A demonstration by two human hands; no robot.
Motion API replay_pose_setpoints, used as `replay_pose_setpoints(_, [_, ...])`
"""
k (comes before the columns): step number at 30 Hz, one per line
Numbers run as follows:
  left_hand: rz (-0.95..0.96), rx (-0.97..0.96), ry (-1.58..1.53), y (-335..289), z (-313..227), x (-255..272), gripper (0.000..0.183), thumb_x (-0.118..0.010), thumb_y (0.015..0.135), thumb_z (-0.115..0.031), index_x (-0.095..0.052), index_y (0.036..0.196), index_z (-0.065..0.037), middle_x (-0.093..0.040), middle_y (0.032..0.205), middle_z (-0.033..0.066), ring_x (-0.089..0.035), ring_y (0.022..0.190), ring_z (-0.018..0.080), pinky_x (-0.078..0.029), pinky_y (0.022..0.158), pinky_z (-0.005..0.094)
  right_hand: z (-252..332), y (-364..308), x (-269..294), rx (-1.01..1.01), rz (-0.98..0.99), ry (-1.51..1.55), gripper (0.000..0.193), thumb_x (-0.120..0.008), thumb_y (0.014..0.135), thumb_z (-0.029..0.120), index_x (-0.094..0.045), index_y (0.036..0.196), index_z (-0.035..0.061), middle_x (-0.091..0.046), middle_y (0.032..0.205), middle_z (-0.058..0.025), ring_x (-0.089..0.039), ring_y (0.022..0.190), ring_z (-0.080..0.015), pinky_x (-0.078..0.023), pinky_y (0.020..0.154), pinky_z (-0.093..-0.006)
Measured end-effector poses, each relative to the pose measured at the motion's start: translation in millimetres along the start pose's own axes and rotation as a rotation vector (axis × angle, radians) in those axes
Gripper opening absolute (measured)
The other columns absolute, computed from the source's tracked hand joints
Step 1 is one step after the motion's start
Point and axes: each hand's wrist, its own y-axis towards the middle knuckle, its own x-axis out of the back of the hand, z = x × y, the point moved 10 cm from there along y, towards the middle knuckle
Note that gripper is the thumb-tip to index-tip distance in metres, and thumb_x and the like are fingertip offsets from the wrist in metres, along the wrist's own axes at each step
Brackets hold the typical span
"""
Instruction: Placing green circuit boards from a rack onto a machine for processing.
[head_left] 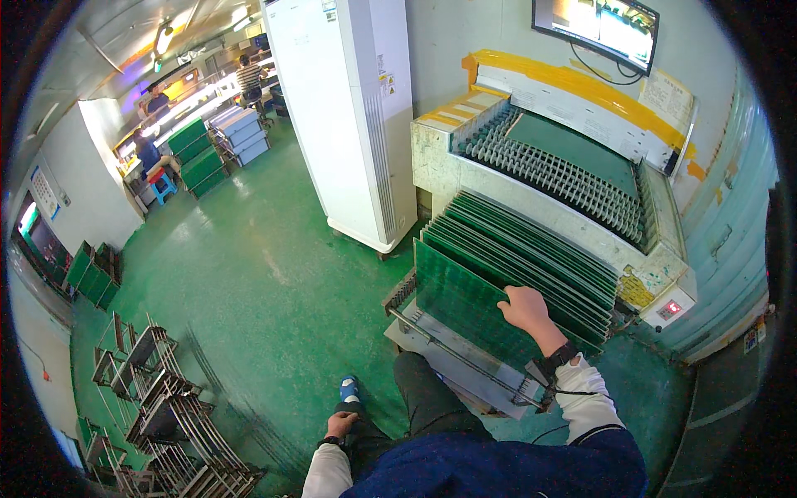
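My right hand (pixel 526 312) is closed on the top edge of a green circuit board panel (pixel 465 290), the nearest one in a slotted rack (pixel 427 334). Behind it, several similar panels (pixel 531 257) stand on edge in a tight row, leaning slightly. My thumb lies on the panel's near face; the fingers behind the edge are partly hidden. Down by my leg, my left hand (pixel 339 425) rests with its fingers curled, and nothing shows in it.
Beyond the rack stands a roller machine (pixel 552 178) with a green panel (pixel 573 153) on it. A tall white cabinet unit (pixel 349 124) stands to its left. Metal racks (pixel 162 398) occupy the lower left floor. Green crates (pixel 199 158) and seated people are farther back.
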Motion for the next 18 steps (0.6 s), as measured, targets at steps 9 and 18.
replay_pose_setpoints(9, [-0.016,-0.012,-0.034,-1.9,0.8,2.5,0.029,-0.071,0.069,-0.028,-0.069,0.085,-0.003,-0.067,0.078,0.0051,-0.061,0.071,0.0123,-0.048,0.068,0.0267,4.3,-0.3,2.5,-0.023,0.022,0.005,0.028,-0.061,0.076,0.028,-0.057,0.083,0.0015,-0.061,0.080,-0.0195,-0.059,0.081,-0.0362,-0.047,0.072,-0.0458])
replay_pose_setpoints(18, [-0.035,-0.073,0.019,-0.7,-6.4,1.8,0.031,-0.070,0.069,-0.029,-0.069,0.085,-0.003,-0.067,0.078,0.0062,-0.062,0.070,0.0133,-0.049,0.067,0.0271,-4.1,2.3,-3.2,-0.004,-0.010,0.007,0.030,-0.064,0.074,0.029,-0.058,0.084,0.0014,-0.061,0.079,-0.0201,-0.058,0.079,-0.0370,-0.046,0.068,-0.0456])
